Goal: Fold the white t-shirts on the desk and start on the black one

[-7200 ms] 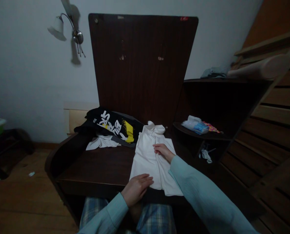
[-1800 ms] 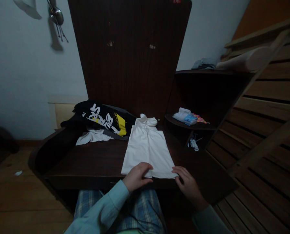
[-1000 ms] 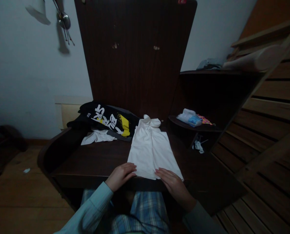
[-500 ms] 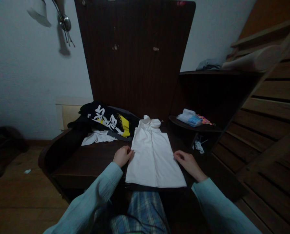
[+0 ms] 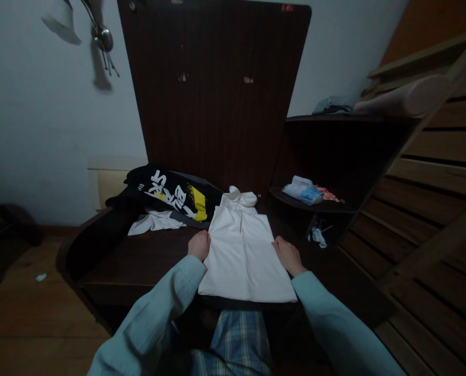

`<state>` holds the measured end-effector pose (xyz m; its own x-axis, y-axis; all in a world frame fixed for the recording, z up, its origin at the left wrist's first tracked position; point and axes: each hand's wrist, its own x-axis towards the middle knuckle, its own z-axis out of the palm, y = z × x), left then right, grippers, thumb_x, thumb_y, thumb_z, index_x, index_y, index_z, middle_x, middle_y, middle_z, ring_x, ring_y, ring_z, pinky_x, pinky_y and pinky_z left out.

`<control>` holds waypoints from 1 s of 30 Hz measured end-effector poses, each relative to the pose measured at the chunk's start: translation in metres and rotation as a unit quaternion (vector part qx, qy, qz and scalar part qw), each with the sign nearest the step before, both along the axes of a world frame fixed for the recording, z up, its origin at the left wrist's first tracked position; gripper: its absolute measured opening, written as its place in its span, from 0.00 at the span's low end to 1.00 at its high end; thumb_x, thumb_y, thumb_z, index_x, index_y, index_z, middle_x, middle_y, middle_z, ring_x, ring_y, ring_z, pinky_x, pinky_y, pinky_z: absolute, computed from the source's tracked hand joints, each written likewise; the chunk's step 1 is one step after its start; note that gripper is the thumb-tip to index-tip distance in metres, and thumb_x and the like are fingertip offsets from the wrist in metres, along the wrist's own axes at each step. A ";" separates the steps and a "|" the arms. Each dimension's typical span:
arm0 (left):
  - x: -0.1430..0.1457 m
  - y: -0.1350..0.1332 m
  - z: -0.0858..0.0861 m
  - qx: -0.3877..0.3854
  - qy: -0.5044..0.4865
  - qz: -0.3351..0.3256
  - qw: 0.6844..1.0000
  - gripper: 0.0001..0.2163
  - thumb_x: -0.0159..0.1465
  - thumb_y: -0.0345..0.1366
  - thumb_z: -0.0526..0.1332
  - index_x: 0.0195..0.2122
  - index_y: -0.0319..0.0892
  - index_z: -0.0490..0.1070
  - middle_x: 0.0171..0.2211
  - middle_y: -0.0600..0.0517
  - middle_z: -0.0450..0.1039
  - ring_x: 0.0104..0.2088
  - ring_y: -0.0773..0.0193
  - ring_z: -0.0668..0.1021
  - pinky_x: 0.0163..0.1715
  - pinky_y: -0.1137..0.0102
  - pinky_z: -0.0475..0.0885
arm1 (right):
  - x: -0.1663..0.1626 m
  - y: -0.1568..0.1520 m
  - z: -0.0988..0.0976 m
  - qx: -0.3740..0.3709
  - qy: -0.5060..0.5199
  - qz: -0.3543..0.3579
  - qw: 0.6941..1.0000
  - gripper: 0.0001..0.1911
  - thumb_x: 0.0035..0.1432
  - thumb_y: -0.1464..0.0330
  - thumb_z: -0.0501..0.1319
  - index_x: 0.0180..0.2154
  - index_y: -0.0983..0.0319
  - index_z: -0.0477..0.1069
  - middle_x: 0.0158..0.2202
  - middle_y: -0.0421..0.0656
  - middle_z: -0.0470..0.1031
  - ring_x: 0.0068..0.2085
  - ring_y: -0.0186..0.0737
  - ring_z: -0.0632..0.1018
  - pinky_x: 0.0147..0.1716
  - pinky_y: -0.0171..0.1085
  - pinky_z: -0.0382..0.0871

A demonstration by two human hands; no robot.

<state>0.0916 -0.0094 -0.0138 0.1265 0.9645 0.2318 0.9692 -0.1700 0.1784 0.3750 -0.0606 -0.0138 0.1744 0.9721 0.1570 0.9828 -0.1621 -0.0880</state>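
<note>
A white garment [image 5: 242, 261], folded long and narrow with a bunched collar or hood at its far end, lies flat on the dark wooden bench [image 5: 127, 261]. My left hand [image 5: 199, 245] is closed on its left edge, about midway along. On the opposite edge, my right hand [image 5: 288, 255] grips the cloth at nearly the same height. The fingertips of both hands are partly hidden by the fabric and the knuckles. A faint crease runs down the middle of the cloth between the hands.
Left of the garment, a black garment with white and yellow print [image 5: 178, 196] lies heaped over a white cloth [image 5: 154, 222]. A corner shelf [image 5: 314, 206] at right holds a plastic packet [image 5: 303, 192]. Wooden slats [image 5: 432, 209] lean along the far right. A dark panel [image 5: 217, 115] rises behind.
Both hands have closed on the white garment's side edges. The right hand moved inward and its fingers curled over the cloth; the left fingers also tightened. The cloth has hardly shifted.
</note>
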 end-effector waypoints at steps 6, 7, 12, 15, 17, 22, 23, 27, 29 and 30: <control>-0.001 0.000 0.002 -0.010 -0.031 0.007 0.999 0.12 0.63 0.36 0.44 0.33 0.38 0.65 0.34 0.44 0.72 0.38 0.61 0.74 0.34 0.70 0.65 | 0.002 0.003 -0.002 0.017 0.034 0.011 0.999 0.11 0.60 0.64 0.46 0.33 0.62 0.62 0.32 0.46 0.74 0.33 0.40 0.75 0.25 0.33 0.55; -0.002 0.000 0.001 -0.013 -0.044 0.003 0.999 0.11 0.62 0.38 0.46 0.33 0.39 0.65 0.34 0.45 0.71 0.38 0.60 0.74 0.34 0.70 0.65 | 0.003 0.003 -0.002 0.023 0.049 0.016 0.998 0.11 0.60 0.63 0.47 0.33 0.61 0.62 0.32 0.45 0.73 0.32 0.40 0.75 0.25 0.33 0.55; -0.013 -0.006 -0.004 -0.008 -0.129 -0.029 0.991 0.14 0.57 0.41 0.55 0.41 0.39 0.61 0.36 0.47 0.71 0.38 0.61 0.73 0.34 0.71 0.65 | 0.012 -0.007 -0.002 0.047 0.168 0.037 0.984 0.14 0.53 0.62 0.54 0.39 0.63 0.61 0.26 0.41 0.71 0.29 0.38 0.73 0.27 0.32 0.59; -0.018 -0.015 -0.006 -0.027 -0.143 -0.026 0.989 0.14 0.56 0.43 0.56 0.39 0.39 0.62 0.32 0.49 0.70 0.34 0.62 0.73 0.31 0.72 0.64 | 0.017 -0.022 -0.006 0.045 0.222 0.056 0.972 0.17 0.50 0.61 0.55 0.40 0.63 0.60 0.22 0.38 0.68 0.26 0.37 0.71 0.26 0.32 0.60; -0.018 -0.021 -0.006 -0.034 -0.124 -0.033 0.991 0.10 0.57 0.42 0.55 0.33 0.40 0.64 0.29 0.50 0.70 0.33 0.62 0.73 0.30 0.72 0.63 | 0.018 -0.032 -0.009 0.051 0.229 0.073 0.969 0.14 0.49 0.61 0.55 0.37 0.62 0.61 0.21 0.37 0.65 0.24 0.36 0.70 0.24 0.32 0.59; -0.013 -0.029 -0.001 -0.019 -0.080 -0.048 0.995 0.06 0.59 0.35 0.52 0.28 0.41 0.65 0.29 0.49 0.70 0.34 0.63 0.72 0.33 0.71 0.63 | 0.015 -0.041 -0.016 0.097 0.248 0.121 0.956 0.07 0.49 0.63 0.51 0.30 0.59 0.60 0.19 0.35 0.60 0.22 0.35 0.67 0.23 0.32 0.57; -0.013 -0.029 -0.001 -0.020 -0.077 -0.048 0.996 0.06 0.60 0.35 0.52 0.29 0.40 0.65 0.29 0.49 0.70 0.35 0.62 0.72 0.33 0.71 0.63 | 0.015 -0.041 -0.016 0.102 0.256 0.126 0.953 0.07 0.49 0.62 0.51 0.30 0.59 0.60 0.19 0.35 0.60 0.21 0.35 0.67 0.23 0.32 0.57; -0.014 -0.029 -0.002 -0.023 -0.067 -0.045 0.997 0.07 0.61 0.34 0.50 0.30 0.40 0.65 0.30 0.48 0.70 0.36 0.62 0.72 0.34 0.71 0.63 | 0.017 -0.041 -0.015 0.105 0.302 0.136 0.938 0.08 0.48 0.61 0.51 0.29 0.58 0.59 0.19 0.35 0.60 0.22 0.35 0.67 0.23 0.32 0.58; -0.014 -0.029 -0.003 -0.022 -0.062 -0.039 0.997 0.07 0.61 0.35 0.50 0.31 0.39 0.65 0.31 0.47 0.70 0.37 0.61 0.72 0.35 0.71 0.63 | 0.018 -0.041 -0.014 0.108 0.313 0.135 0.934 0.08 0.48 0.61 0.51 0.29 0.58 0.59 0.19 0.35 0.60 0.22 0.35 0.67 0.23 0.32 0.59; -0.014 -0.029 -0.003 -0.021 -0.061 -0.036 0.997 0.07 0.61 0.35 0.50 0.31 0.39 0.65 0.31 0.47 0.70 0.37 0.61 0.72 0.35 0.70 0.63 | 0.018 -0.041 -0.014 0.110 0.313 0.134 0.934 0.08 0.48 0.61 0.51 0.29 0.58 0.59 0.19 0.35 0.60 0.22 0.35 0.67 0.23 0.32 0.59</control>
<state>0.0775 -0.0383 -0.0168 0.1700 0.9630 0.2091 0.9251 -0.2290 0.3029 0.3929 -0.1020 -0.0276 0.0536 0.9502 0.3069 0.7304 0.1722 -0.6609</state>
